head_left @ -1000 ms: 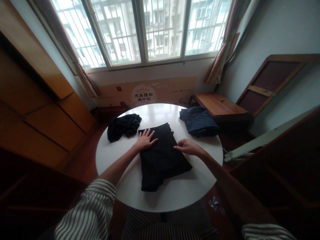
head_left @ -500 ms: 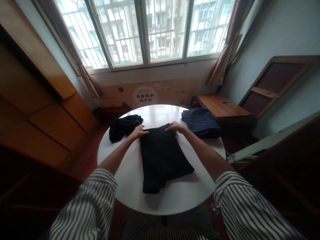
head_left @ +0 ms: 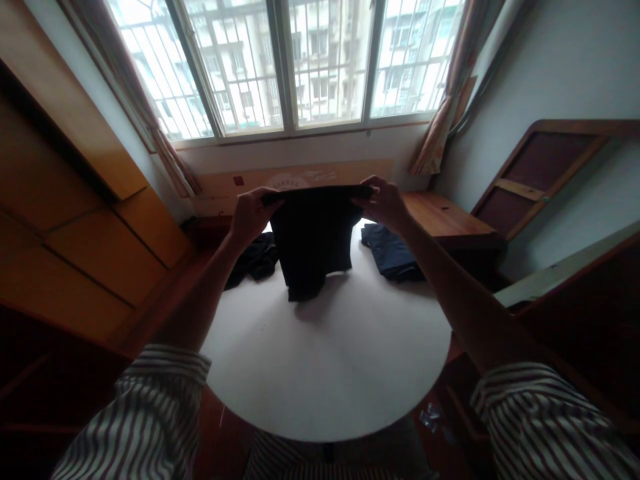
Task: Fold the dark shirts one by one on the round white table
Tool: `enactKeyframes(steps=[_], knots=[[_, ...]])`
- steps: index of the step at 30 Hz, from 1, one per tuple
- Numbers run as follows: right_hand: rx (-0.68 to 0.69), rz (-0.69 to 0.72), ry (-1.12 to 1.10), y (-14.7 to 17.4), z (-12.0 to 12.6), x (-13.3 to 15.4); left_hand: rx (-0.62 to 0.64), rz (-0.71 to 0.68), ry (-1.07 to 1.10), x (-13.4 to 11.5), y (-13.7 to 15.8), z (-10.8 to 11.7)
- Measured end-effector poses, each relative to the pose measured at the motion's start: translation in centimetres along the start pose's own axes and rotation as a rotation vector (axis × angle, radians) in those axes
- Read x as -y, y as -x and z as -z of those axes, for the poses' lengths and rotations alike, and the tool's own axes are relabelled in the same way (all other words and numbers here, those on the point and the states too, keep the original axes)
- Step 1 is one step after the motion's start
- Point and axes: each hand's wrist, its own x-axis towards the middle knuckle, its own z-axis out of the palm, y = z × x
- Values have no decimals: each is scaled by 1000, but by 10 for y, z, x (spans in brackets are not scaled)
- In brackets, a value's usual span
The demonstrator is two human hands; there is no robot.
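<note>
A pair of black shorts [head_left: 316,233] hangs stretched between my two hands, its waistband on top and its legs downward. My left hand [head_left: 253,208] is closed on the left corner of the waistband. The right corner is pinched in my right hand [head_left: 383,199]. Both hands are raised above the far half of the round white table [head_left: 325,373]. Behind my left forearm lies a crumpled black garment [head_left: 257,257]. On the table's right side, partly covered by my right forearm, rests a folded dark blue garment [head_left: 390,253].
Past the table on the right stands a low wooden table [head_left: 445,217]. Wooden cabinets [head_left: 145,247] line the left side. A barred window [head_left: 325,67] with curtains is ahead. Small clear items [head_left: 430,417] lie low beyond the table's right front edge.
Both hands have lifted the black shorts off the tabletop, up and away from me. The shorts lay flat before and now hang down. The other two garments stay on the table.
</note>
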Motion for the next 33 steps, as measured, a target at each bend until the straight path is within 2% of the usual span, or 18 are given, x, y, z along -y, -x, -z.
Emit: enactKeyframes(steps=[3, 5, 7, 10, 12, 14, 17, 19, 21, 23, 26, 29, 33], knots=[[-111, 163, 211, 12, 11, 34, -39, -230, -189, -39, 10, 19], [-74, 236, 329, 37, 13, 43, 11, -370, -242, -53, 39, 25], [40, 313, 413, 74, 11, 43, 121, -484, -250, -58, 82, 25], [309, 448, 508, 149, 2, 31, 306, -559, -250, -61, 161, 20], [483, 449, 561, 204, -6, 24, 403, -593, -244, -67, 215, 16], [593, 411, 547, 251, -13, 24, 495, -632, -221, -76, 259, 14], [635, 258, 487, 284, -17, 31, 679, -517, -129, -90, 288, 17], [583, 94, 412, 277, -18, 33, 795, -334, -46, -91, 280, 19], [459, -91, 340, 251, -23, 26, 813, -132, -32, -82, 255, 13], [340, -265, 303, 218, -34, 10, 713, 37, -86, -63, 220, -3], [330, -451, 276, 175, -55, -18, 559, 170, -103, -22, 166, -45], [313, -506, 294, 159, -72, -38, 542, 206, -106, 16, 127, -92], [231, -475, 384, 171, -80, -48, 635, 260, -63, 41, 112, -138]])
